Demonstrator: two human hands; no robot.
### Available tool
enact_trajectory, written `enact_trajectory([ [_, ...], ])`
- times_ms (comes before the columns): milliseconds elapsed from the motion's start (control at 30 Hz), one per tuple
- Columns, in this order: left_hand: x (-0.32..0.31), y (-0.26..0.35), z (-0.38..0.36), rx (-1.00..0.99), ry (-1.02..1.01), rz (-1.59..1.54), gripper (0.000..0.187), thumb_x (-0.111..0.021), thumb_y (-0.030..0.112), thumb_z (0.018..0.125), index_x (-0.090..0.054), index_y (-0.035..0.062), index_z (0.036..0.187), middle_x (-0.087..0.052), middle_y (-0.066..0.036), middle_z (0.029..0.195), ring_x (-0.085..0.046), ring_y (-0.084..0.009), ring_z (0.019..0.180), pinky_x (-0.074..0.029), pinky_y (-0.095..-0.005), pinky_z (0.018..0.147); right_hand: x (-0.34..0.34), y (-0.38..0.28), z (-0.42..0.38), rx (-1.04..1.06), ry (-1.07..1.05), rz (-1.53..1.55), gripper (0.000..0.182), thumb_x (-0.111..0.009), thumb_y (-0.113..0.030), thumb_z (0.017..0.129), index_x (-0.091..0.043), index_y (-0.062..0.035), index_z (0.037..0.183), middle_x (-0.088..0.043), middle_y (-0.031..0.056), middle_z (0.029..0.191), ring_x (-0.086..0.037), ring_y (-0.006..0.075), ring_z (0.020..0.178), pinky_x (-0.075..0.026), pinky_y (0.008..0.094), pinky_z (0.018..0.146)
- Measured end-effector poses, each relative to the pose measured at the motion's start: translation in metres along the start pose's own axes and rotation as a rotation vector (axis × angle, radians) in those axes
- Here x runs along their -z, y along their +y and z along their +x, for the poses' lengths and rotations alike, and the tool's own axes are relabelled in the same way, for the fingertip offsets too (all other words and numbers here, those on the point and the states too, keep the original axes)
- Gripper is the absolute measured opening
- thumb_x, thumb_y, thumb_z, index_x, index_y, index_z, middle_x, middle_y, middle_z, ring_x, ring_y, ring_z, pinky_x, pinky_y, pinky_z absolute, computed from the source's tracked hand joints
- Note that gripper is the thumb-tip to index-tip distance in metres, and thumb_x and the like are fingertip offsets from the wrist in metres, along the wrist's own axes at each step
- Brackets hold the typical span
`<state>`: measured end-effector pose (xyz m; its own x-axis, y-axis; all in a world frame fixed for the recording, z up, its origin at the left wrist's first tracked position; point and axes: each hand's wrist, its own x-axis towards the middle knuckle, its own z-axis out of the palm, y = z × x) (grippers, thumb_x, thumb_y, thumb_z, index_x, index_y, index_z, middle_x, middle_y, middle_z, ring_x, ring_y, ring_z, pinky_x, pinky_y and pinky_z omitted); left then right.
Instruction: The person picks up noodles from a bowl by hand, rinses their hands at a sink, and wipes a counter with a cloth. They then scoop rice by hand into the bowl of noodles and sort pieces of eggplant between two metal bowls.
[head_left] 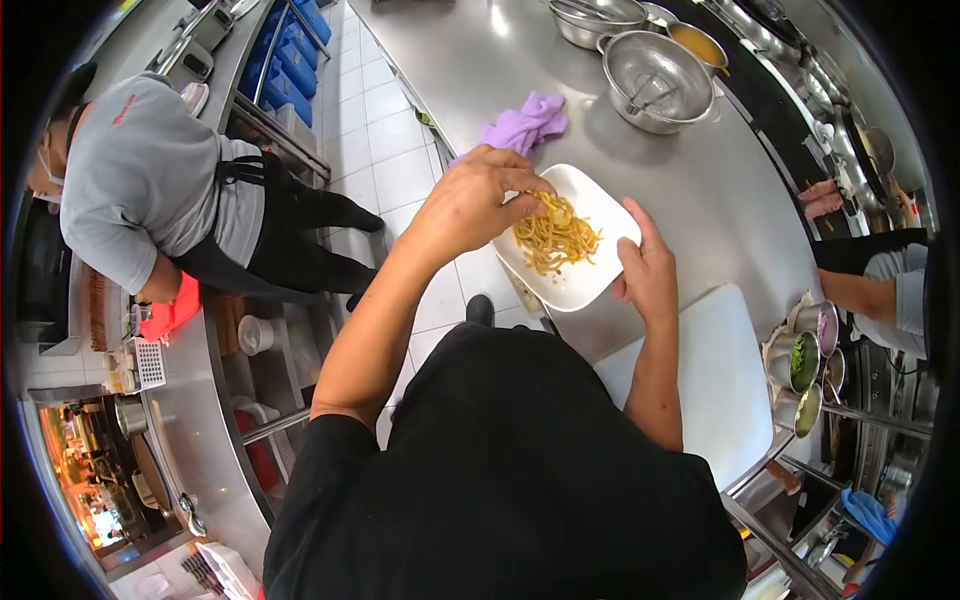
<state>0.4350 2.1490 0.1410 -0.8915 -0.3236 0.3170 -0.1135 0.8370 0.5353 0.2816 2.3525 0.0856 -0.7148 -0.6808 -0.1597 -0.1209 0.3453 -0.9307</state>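
Note:
A white, square-sided dish point(580, 290) is tilted over the near edge of the steel counter. Inside it lies a heap of yellow-brown noodles point(556, 240). My right hand point(648, 268) grips the dish's right side, thumb over the rim and fingers beneath. From the upper left, my left hand point(478, 198) reaches over the rim, its thumb and fingertips pinched together at the top of the noodles. Just beyond it, a crumpled purple cloth point(525, 122) rests on the counter.
A white cutting board point(722, 385) lies at the counter's near right. Metal bowls point(655, 85) stand at the back; metal pots point(800, 362) hold chopped food. A co-worker point(165, 180) stands at the left counter, and another person's arm point(860, 300) shows at right.

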Motion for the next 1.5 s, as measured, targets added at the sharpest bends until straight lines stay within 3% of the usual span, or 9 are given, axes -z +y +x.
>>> enact_trajectory([
  [333,0.101,-0.018,-0.002,0.198,-0.148,-0.803,0.018,-0.074,0.007,0.086,-0.074,0.0001,0.103,-0.070,-0.007,0.100,-0.063,-0.0150,0.095,-0.049,-0.0290,0.088,-0.049,-0.075,-0.010,0.072,-0.047,0.169,0.048,-0.051,-0.009,0.090,-0.055,-0.0044,0.138,-0.064,0.0034,0.079,-0.052,0.0077,0.050,-0.043,0.0261,0.043],
  [467,0.145,-0.035,0.003,0.055,-0.145,-0.965,0.020,-0.076,0.010,0.084,-0.074,-0.0020,0.099,-0.071,-0.013,0.098,-0.065,-0.0221,0.095,-0.049,-0.0323,0.088,-0.077,-0.106,-0.001,0.234,-0.084,0.172,0.048,-0.050,-0.007,0.090,-0.053,0.0035,0.137,-0.065,0.0119,0.111,-0.062,0.0142,0.097,-0.050,0.0289,0.086],
  [500,0.160,-0.040,0.006,0.005,-0.169,-0.977,0.021,-0.076,0.011,0.084,-0.074,-0.0033,0.099,-0.070,-0.014,0.097,-0.066,-0.0241,0.094,-0.050,-0.0330,0.087,-0.086,-0.120,-0.002,0.148,-0.131,0.268,0.048,-0.049,-0.007,0.090,-0.052,0.0074,0.136,-0.061,0.0161,0.125,-0.056,0.0185,0.116,-0.040,0.0322,0.103],
  [767,0.245,-0.094,0.038,-0.469,-0.429,-1.125,0.020,-0.062,0.006,0.093,-0.071,-0.0082,0.104,-0.065,-0.020,0.109,-0.062,-0.0320,0.093,-0.049,-0.0394,0.083,-0.153,-0.190,0.014,0.074,-0.074,0.249,0.052,-0.058,-0.020,0.091,-0.053,0.0073,0.135,-0.066,0.0208,0.118,-0.064,0.0239,0.107,-0.047,0.0344,0.096],
  [900,0.221,-0.087,0.041,-0.636,0.121,-1.359,0.018,-0.066,0.007,0.091,-0.071,-0.0097,0.094,-0.064,-0.019,0.097,-0.062,-0.0337,0.087,-0.050,-0.0446,0.079,-0.177,-0.205,0.029,0.165,-0.094,0.193,0.051,-0.058,-0.018,0.090,-0.053,0.0086,0.134,-0.069,0.0212,0.111,-0.068,0.0241,0.099,-0.050,0.0345,0.091],
  [1000,0.241,-0.114,0.053,-0.850,0.129,-1.195,0.026,-0.060,0.012,0.094,-0.070,-0.0119,0.096,-0.060,-0.022,0.104,-0.060,-0.0354,0.094,-0.050,-0.0466,0.083,-0.191,-0.219,0.043,0.184,-0.097,0.197,0.052,-0.058,-0.018,0.091,-0.052,0.0098,0.134,-0.069,0.0213,0.113,-0.067,0.0224,0.100,-0.050,0.0339,0.091],
  [1233,0.249,-0.169,0.070,-0.860,0.180,-1.096,0.028,-0.050,0.004,0.089,-0.070,-0.0122,0.101,-0.062,-0.025,0.113,-0.059,-0.0349,0.095,-0.048,-0.0435,0.090,-0.222,-0.241,0.085,0.106,-0.072,0.238,0.057,-0.059,-0.020,0.090,-0.049,0.0097,0.138,-0.069,0.0187,0.111,-0.066,0.0191,0.098,-0.050,0.0321,0.090],
  [1367,0.264,-0.204,0.079,-0.639,0.001,-1.190,0.039,-0.049,-0.001,0.088,-0.061,-0.0122,0.123,-0.061,-0.026,0.118,-0.058,-0.0338,0.102,-0.047,-0.0406,0.091,-0.231,-0.254,0.128,0.115,-0.157,0.160,0.058,-0.060,-0.021,0.091,-0.048,0.0096,0.138,-0.070,0.0166,0.106,-0.066,0.0182,0.095,-0.051,0.0315,0.088],
  [1500,0.304,-0.258,0.111,-0.485,-0.227,-0.872,0.028,-0.054,0.000,0.092,-0.064,-0.0145,0.114,-0.063,-0.029,0.123,-0.061,-0.0364,0.097,-0.046,-0.0435,0.091,-0.248,-0.260,0.182,0.148,-0.199,0.139,0.057,-0.059,-0.023,0.091,-0.049,0.0091,0.138,-0.070,0.0158,0.106,-0.065,0.0177,0.093,-0.051,0.0316,0.086],
])
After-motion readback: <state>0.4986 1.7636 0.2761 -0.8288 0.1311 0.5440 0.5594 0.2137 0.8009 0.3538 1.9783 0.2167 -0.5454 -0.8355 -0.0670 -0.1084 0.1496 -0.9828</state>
